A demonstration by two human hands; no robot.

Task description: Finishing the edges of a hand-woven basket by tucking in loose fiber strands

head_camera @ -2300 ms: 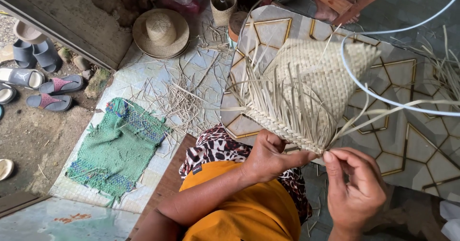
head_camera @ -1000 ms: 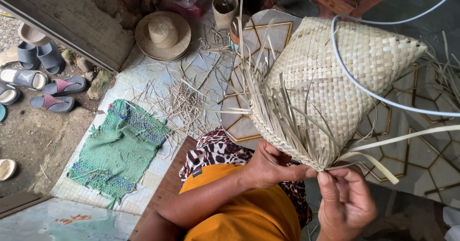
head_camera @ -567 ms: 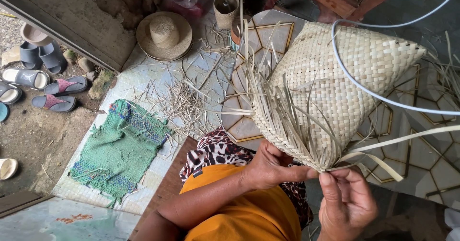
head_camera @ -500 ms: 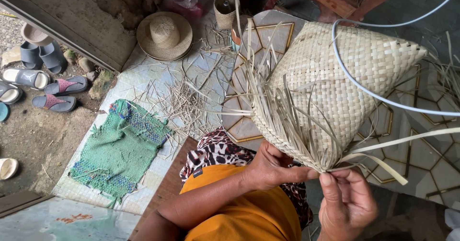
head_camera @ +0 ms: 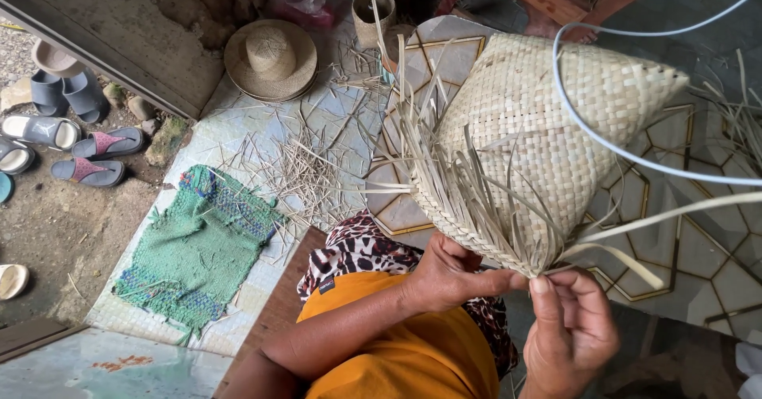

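Note:
A pale woven straw piece (head_camera: 548, 121), shaped like a half-made hat or basket, hangs in front of me with loose strands sticking out along its lower edge. My left hand (head_camera: 452, 272) pinches that braided lower rim from the left. My right hand (head_camera: 567, 331) grips loose straw strands (head_camera: 635, 240) at the rim's lowest point, fingertips nearly touching the left hand's.
A finished straw hat (head_camera: 270, 57) and a small woven cup (head_camera: 373, 14) lie on the tiled floor beyond. Straw scraps (head_camera: 302, 173) are scattered beside a green mat (head_camera: 198, 248). Several sandals (head_camera: 71, 129) sit at the left. A white cord (head_camera: 603, 141) loops across the weave.
The woven piece was turned and lifted, its body now up and to the right. Both hands stayed pinched at the lower rim, the right hand shifting slightly.

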